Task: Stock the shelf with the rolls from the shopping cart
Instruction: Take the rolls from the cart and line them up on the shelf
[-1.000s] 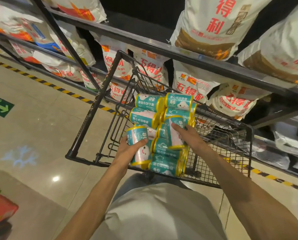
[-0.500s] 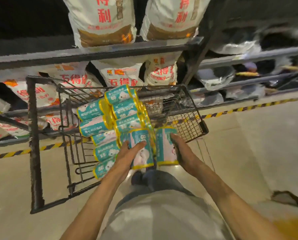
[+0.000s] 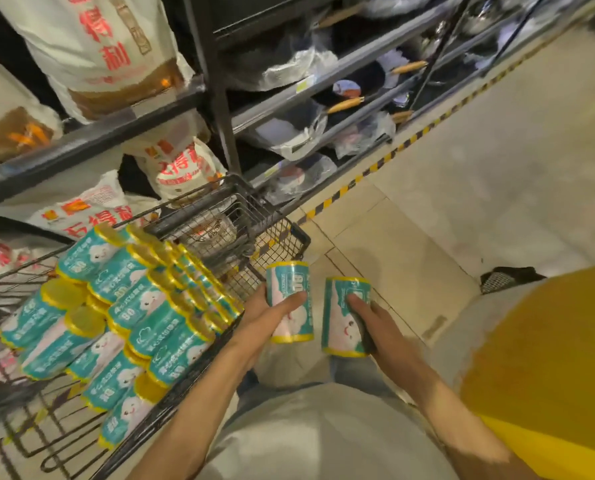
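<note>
We hold one roll [image 3: 291, 301] in our left hand [image 3: 266, 315] and another roll [image 3: 345, 317] in our right hand [image 3: 381, 323], fingers wrapped round each, at lower centre, clear of the shopping cart [image 3: 282, 233]; more rolls [image 3: 133, 306] remain at lower left; next we must carry both to the shelf [image 3: 323, 77] at upper right, perhaps, though its blurred contents leave the spot unclear.

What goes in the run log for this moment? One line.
left hand: holds roll | right hand: holds second roll | both outside shopping cart | shelf: not reached
</note>
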